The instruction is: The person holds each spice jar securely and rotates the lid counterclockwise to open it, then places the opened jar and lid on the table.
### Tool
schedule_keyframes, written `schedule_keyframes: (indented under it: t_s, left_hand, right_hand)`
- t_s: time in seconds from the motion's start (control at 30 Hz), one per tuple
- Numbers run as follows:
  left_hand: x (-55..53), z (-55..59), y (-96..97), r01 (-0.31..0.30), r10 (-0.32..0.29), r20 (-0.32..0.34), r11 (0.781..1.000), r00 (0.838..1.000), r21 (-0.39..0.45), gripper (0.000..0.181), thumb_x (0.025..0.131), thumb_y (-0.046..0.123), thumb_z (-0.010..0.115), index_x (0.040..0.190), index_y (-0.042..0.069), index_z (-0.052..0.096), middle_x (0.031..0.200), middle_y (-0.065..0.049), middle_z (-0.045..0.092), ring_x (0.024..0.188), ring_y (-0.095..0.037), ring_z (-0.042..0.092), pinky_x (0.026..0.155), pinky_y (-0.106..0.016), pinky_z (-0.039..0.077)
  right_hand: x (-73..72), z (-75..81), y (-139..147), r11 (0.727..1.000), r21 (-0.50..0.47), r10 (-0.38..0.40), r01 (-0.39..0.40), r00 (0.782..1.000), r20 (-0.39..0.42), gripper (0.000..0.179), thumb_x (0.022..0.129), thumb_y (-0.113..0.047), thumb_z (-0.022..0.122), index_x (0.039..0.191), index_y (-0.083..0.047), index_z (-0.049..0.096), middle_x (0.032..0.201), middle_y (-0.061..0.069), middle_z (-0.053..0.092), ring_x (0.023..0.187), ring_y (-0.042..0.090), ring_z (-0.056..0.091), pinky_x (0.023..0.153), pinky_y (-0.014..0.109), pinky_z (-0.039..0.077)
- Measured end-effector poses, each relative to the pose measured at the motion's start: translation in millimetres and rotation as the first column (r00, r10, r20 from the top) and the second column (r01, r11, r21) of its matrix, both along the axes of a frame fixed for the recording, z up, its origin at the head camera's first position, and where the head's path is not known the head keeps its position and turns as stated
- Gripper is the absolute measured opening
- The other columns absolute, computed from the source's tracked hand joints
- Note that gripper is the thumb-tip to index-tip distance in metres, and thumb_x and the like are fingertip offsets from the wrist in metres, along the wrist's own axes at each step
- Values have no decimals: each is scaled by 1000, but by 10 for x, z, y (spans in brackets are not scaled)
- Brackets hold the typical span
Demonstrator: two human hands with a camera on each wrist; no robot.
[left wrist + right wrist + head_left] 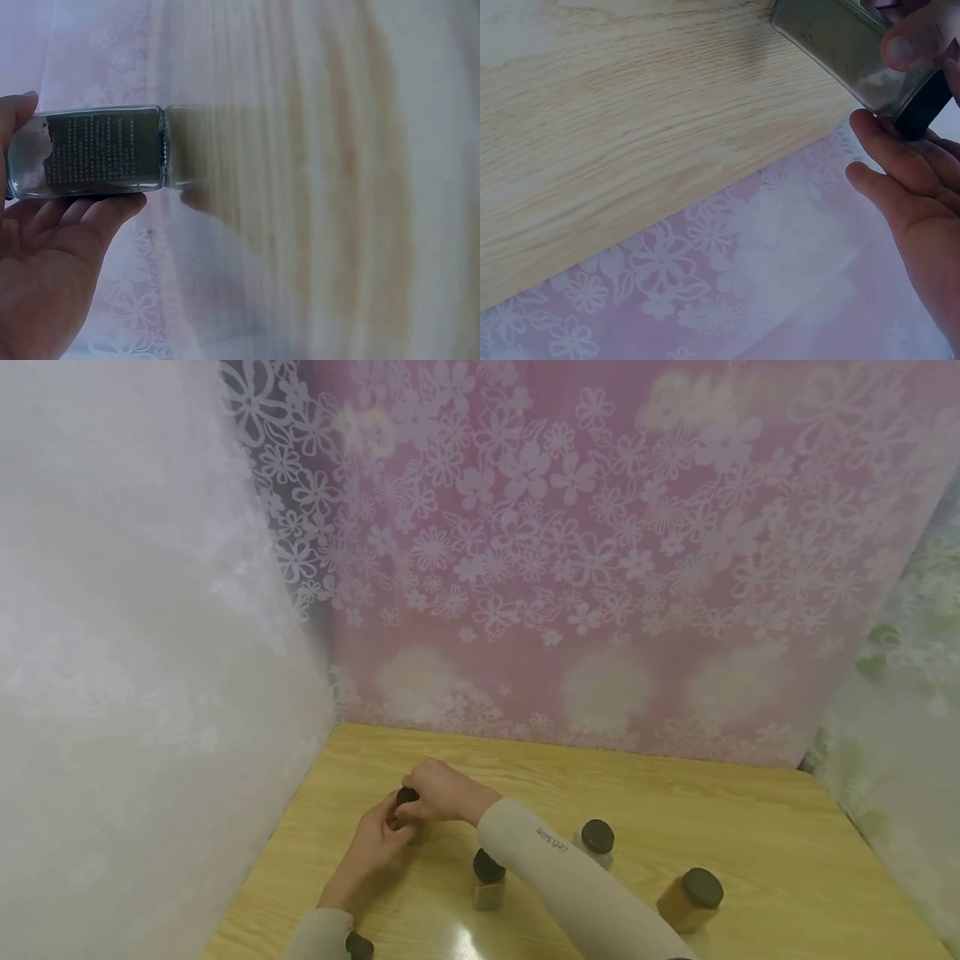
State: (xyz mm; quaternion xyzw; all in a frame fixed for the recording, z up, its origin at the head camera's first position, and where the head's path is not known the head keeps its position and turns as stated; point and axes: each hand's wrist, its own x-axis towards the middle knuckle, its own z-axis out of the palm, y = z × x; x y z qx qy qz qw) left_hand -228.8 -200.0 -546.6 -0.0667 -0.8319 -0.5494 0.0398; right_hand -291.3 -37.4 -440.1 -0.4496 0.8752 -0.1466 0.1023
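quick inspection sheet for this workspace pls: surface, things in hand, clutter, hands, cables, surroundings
Surface: wood-grain table, bright glare near the front.
Things in hand: square glass jar with printed label and black lid.
Clutter: three more dark-lidded jars: middle jar, pale jar partly behind the right sleeve, orange jar. Dark object by the left sleeve, cut off, unclear.
Hands: left hand grips the glass jar; right hand holds its lid.
Cables: nothing seen.
Surroundings: pink floral sheet behind, pale sheet left, leaf-patterned sheet right.
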Motion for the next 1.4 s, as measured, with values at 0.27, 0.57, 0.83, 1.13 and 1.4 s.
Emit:
schedule_keyframes:
  t_s: [0.27,0.57,0.83,1.13,1.4]
  left_hand:
    - [-14,14,-41,7,-7,-10,1000,1000,-11,48,99,16,75,145,9,60,141,-16,67,126,-35,68,105,-46,59]
    - [-1,-25,-25,-11,11,23,1000,1000,28,51,98,10,75,146,5,60,142,-19,67,129,-36,67,104,-41,59]
    - [19,-10,-23,-24,19,52,995,998,101,48,96,19,80,141,13,66,136,-12,72,125,-31,70,103,-38,60]
    - [1,-3,-29,6,-9,34,995,999,98,59,97,24,79,150,10,59,148,-16,64,138,-35,60,112,-49,54]
    - [5,-4,-12,-6,2,42,995,999,97,59,96,24,80,149,10,59,144,-16,66,133,-33,65,108,-40,57]
  right_hand:
    - [-16,40,-19,997,5,71,-71,997,12,20,105,-23,69,89,-14,59,70,-7,48,57,5,36,52,16,28]
    - [-6,11,45,998,22,-56,58,997,-60,59,99,-49,72,137,-5,67,115,7,78,94,13,72,77,21,57]
    - [-42,-50,168,983,-117,-148,144,989,-27,38,88,-51,84,96,-14,75,76,-8,69,61,1,53,58,15,44]
    - [-85,-149,224,971,-202,-92,127,981,171,39,94,-38,82,125,-14,75,117,1,78,112,24,72,93,30,60]
    - [-106,-211,260,958,-235,-101,163,962,254,57,93,-41,82,141,-15,67,129,2,75,113,21,70,91,29,59]
